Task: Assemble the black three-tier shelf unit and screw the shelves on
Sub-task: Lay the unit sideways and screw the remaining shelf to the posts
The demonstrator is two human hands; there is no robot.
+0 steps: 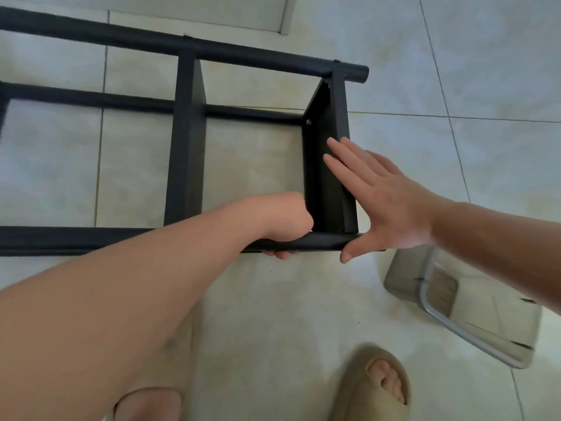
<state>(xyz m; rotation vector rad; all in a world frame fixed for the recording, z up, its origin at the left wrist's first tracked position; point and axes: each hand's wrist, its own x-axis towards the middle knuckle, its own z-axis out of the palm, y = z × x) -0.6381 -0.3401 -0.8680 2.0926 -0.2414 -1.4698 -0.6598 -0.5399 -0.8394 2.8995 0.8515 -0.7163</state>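
Left hand (pixel 287 226) of mine grips the near pole (pixel 321 242) just left of the end shelf (pixel 321 189), fingers curled under it. My right hand (pixel 379 199), open and flat, presses that shelf from its right. The shelf unit (pixel 185 147) lies on the floor, long axis running leftward from the end shelf; a screw (pixel 308 122) sits at its far corner, nearer my right hand.

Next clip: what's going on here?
A person is putting together a black shelf unit, which lies on its side on the tiled floor. Their left hand grips the near pole close to its end, while the right hand presses flat, fingers straight, against the end shelf. One screw shows in that shelf's far corner; no tool is in view.
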